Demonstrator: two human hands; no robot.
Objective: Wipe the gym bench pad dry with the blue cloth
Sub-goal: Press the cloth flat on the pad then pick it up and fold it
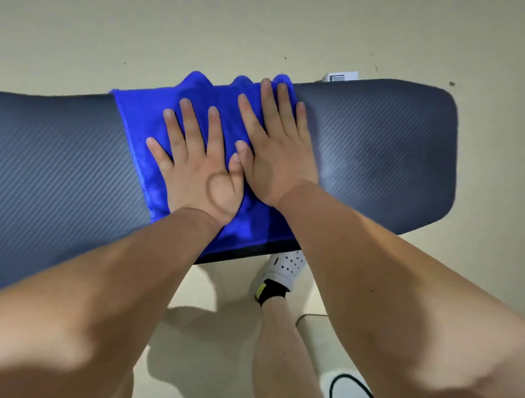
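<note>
The dark grey gym bench pad runs from left to right across the view, its rounded end at the right. A blue cloth lies spread over the pad's middle, from the far edge to the near edge. My left hand presses flat on the cloth with fingers spread. My right hand lies flat beside it, fingers apart, its fingertips near the cloth's far edge. The thumbs touch each other. Neither hand grips the cloth.
Pale floor surrounds the bench. A small white label or box lies just beyond the pad's far edge. Below the near edge I see my leg and a white shoe, and a white round object at bottom right.
</note>
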